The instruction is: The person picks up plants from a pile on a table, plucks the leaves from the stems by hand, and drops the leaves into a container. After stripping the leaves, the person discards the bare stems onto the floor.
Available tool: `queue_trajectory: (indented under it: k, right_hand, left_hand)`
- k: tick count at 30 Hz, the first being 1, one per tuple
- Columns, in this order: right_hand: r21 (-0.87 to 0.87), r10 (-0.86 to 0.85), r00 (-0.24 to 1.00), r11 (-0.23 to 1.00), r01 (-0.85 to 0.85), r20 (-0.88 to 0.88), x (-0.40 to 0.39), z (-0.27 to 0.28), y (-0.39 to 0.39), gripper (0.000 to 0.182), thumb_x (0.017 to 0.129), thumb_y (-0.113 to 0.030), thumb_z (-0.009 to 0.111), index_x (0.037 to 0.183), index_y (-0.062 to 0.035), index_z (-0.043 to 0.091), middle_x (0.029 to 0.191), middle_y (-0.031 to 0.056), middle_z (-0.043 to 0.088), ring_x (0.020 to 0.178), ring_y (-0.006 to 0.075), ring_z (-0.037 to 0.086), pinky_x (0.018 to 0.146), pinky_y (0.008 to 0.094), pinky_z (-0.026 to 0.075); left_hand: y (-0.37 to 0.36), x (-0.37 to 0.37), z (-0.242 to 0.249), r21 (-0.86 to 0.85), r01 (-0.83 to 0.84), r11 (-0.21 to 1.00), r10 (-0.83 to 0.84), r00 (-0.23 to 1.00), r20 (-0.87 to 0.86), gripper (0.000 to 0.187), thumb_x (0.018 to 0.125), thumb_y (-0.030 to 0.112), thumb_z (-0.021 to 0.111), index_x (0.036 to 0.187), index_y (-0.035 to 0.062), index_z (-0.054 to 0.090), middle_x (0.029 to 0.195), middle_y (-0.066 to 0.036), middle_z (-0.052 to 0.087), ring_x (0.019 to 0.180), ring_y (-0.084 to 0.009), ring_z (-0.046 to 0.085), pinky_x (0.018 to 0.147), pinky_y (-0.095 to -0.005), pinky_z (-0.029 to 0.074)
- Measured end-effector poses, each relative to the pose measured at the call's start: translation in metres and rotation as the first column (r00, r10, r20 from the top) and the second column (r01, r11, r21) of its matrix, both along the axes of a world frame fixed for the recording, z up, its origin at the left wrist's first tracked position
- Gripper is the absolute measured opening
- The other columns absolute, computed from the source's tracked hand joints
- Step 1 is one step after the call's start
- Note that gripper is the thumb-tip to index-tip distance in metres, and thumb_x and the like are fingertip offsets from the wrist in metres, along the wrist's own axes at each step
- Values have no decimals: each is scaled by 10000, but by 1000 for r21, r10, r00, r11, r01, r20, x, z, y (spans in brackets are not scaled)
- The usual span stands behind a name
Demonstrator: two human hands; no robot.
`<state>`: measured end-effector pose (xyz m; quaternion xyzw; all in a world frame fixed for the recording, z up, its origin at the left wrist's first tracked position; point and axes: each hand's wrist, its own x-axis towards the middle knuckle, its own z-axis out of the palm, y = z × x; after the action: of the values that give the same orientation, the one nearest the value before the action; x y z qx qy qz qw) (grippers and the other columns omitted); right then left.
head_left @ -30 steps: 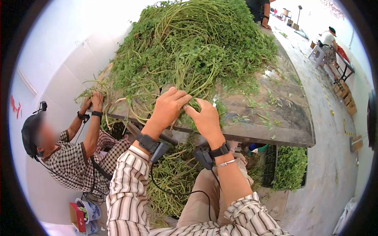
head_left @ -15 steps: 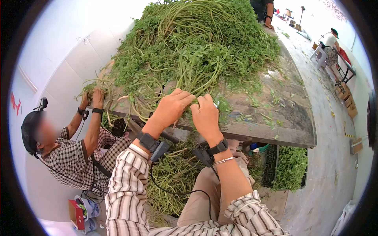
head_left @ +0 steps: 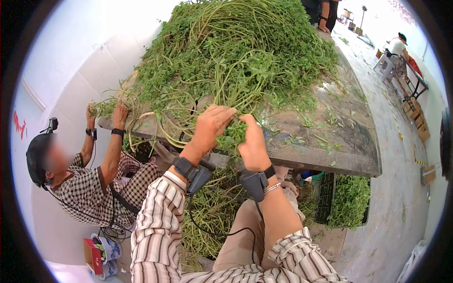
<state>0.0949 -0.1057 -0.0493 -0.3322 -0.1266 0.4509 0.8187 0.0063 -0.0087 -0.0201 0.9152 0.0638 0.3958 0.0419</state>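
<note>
A big heap of leafy green stems covers the far part of the wooden table. At the table's near edge, my left hand is closed, its fingers pinching green stems that run up toward the heap. My right hand is close beside it, thumb and forefinger pinched at a leafy sprig. That sprig hangs between my two hands, over the edge. The fingertips of both hands partly hide what they grip.
On the left a co-worker handles greens at the table corner. Below the table lie a pile of stems and a black crate of greens. Loose leaves are scattered on the tabletop. Cardboard boxes line the right wall.
My right hand has moved down and slightly right, and a leafy sprig now shows between my hands. The co-worker's hands have moved a little apart.
</note>
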Motion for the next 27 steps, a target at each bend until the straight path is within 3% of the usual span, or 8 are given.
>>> queue_trajectory:
  k: [3, 5, 11, 14, 16, 22, 25, 27]
  right_hand:
    - [59, 116, 941, 993, -102, -318, 5, 10, -3, 69, 841, -172, 550, 832, -105, 564, 805, -19, 533, 716, 112, 527, 626, 288, 440]
    - [90, 119, 947, 991, -96, -298, 10, 13, -9, 71, 845, -177, 551, 839, -107, 562, 804, -19, 544, 721, 118, 541, 631, 289, 449]
    - [169, 78, 943, 985, -23, -324, 24, 13, -19, 91, 861, -201, 553, 878, -112, 556, 835, -15, 567, 738, 131, 555, 641, 282, 460]
    - [83, -166, 964, 985, 152, 208, 23, 19, -36, 112, 881, -230, 532, 900, -125, 565, 900, -12, 568, 789, 141, 541, 657, 286, 447]
    - [28, -68, 969, 997, 77, -237, 33, 25, -40, 119, 902, -238, 510, 902, -133, 568, 858, -26, 571, 770, 125, 520, 659, 294, 413]
    - [121, -58, 946, 987, 102, -319, 50, 14, -48, 129, 919, -248, 504, 931, -142, 576, 938, -31, 572, 823, 129, 525, 692, 268, 399]
    - [182, -49, 926, 975, 125, -374, 59, 2, -47, 157, 932, -269, 493, 950, -133, 569, 956, -23, 580, 830, 141, 533, 688, 286, 411]
    - [217, -29, 913, 968, 127, -406, 63, -1, -51, 173, 952, -252, 452, 990, -114, 550, 952, 15, 577, 821, 175, 530, 699, 332, 431]
  left_hand:
    - [-1, 0, 0, -71, 4, 997, -4, 1000, 13, 215, 775, 89, 646, 983, 34, 651, 912, -127, 641, 815, -286, 593, 733, -341, 480]
    - [4, 1, -3, -430, -89, 898, 152, 982, 113, 160, 811, 116, 617, 947, 40, 654, 871, -113, 638, 833, -280, 596, 732, -359, 473]
    - [14, 2, -3, -314, -142, 939, 182, 978, 102, 170, 816, 137, 616, 951, 39, 651, 874, -113, 622, 855, -295, 573, 753, -366, 454]
    - [4, 5, 19, -309, -263, 914, 266, 963, -33, 169, 800, 134, 622, 940, 42, 645, 937, -112, 611, 872, -304, 569, 759, -371, 455]
    - [6, 11, 20, -299, -342, 891, 320, 939, -123, 168, 790, 136, 628, 929, 44, 643, 974, -111, 605, 882, -307, 567, 760, -373, 456]
    - [32, 24, 21, -283, -425, 860, 396, 905, -157, 238, 795, 178, 634, 973, 21, 634, 1044, -134, 589, 925, -318, 566, 803, -373, 454]
    - [52, 26, 12, 14, -410, 912, 411, 911, -32, 259, 799, 207, 626, 968, 12, 638, 1022, -147, 599, 957, -317, 564, 816, -388, 448]
    - [55, 28, 11, -282, -468, 838, 427, 883, -196, 274, 799, 228, 619, 945, -3, 643, 986, -161, 609, 919, -319, 576, 806, -402, 451]
